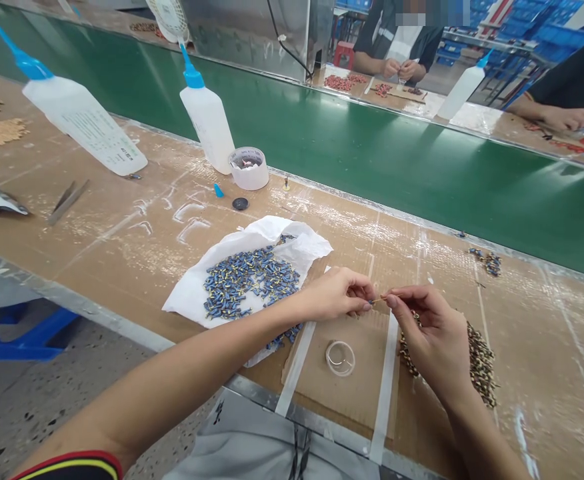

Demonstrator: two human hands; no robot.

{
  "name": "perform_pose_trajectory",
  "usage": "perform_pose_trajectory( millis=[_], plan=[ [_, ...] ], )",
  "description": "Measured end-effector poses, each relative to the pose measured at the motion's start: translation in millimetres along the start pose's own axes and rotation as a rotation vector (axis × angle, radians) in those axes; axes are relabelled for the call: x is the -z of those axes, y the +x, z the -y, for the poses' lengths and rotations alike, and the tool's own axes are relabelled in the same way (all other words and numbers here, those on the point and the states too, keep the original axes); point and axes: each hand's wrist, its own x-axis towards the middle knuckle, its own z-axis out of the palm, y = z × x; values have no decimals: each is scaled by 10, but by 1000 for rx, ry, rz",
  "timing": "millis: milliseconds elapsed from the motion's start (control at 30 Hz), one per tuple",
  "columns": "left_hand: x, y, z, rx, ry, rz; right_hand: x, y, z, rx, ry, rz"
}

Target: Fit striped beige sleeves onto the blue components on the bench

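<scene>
My left hand (342, 293) is closed in a pinch on a small blue piece (372, 302). Opposite it, my right hand (429, 327) pinches a thin yellowish piece (381, 299); the two pieces meet between my fingertips, and I cannot tell whether they are joined. Beside my left forearm, a white sheet (182, 293) carries a pile of small blue-and-yellow pieces (252, 273). Partly hidden by my right hand lies a heap of small dark-and-cream pieces (479, 360). A small clear round cup (341, 359) stands below my hands on a taped cardboard pad (317, 393).
White squeeze bottles with blue nozzles (85, 120) (207, 123) stand at the back left, near a tape roll (249, 169). Tweezers (68, 202) lie left. A green belt (352, 140) runs behind the table. Across it, a co-worker's hands (399, 69) handle small parts.
</scene>
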Motion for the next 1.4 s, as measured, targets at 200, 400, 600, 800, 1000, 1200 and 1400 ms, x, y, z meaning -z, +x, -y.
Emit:
perform_pose_trajectory(
  millis=[200, 400, 600, 800, 1000, 1200, 1400],
  plan=[
    [7, 4, -12, 10, 12, -1, 28, -3, 19, 38, -26, 10],
    [16, 9, -1, -3, 1, 9, 34, 13, 24, -38, 90, 23],
    [19, 6, 2, 3, -48, 6, 227, 20, 117, -48, 364, 112],
    [34, 14, 7, -48, -51, 12, 133, -57, 294, 178, 271, 653],
    [34, 25, 3, 1, -42, -7, -46, -100, 380, 196, 226, 759],
    [26, 21, 1, -1, -96, 27, 446, 111, 85, 32, 32, 415],
    [30, 35, -3, 47, -119, 31, 1079, 257, -582, -240, -457, 276]
  ],
)
